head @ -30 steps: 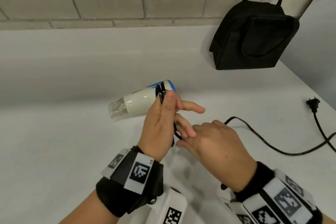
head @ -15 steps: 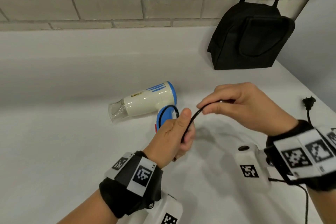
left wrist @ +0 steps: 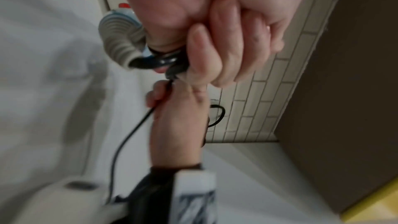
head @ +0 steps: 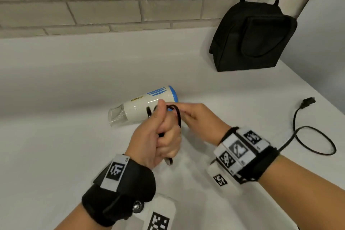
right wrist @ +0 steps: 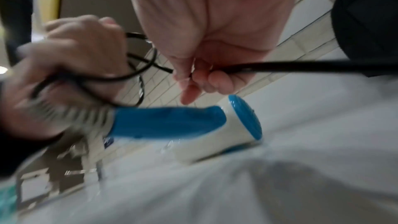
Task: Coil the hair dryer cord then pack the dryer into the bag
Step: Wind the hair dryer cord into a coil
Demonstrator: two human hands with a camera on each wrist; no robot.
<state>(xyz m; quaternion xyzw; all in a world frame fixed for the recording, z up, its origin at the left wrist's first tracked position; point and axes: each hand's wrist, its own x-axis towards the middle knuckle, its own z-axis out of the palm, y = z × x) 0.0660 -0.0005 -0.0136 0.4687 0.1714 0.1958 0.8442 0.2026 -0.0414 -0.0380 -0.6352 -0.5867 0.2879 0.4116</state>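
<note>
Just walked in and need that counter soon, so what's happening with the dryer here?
A person is winding the cord of a hair dryer that lies on the counter. The left hand grips the loops already gathered, and the right hand pinches the cord to feed the next one. Much cord and the plug lie loose at the right. The bag stands by the wall, not yet in use.

head view: looking down and forward from above both wrists, taking in the left hand (head: 158, 136), right hand (head: 197, 119) and bag (head: 255, 37).
left wrist view: sitting very close behind the curled fingers (left wrist: 217, 57), facing along them.
right wrist view: looking close along its fingers (right wrist: 206, 77).
shared: all three are showing the cord (head: 177, 115) and hair dryer (head: 143, 106).
</note>
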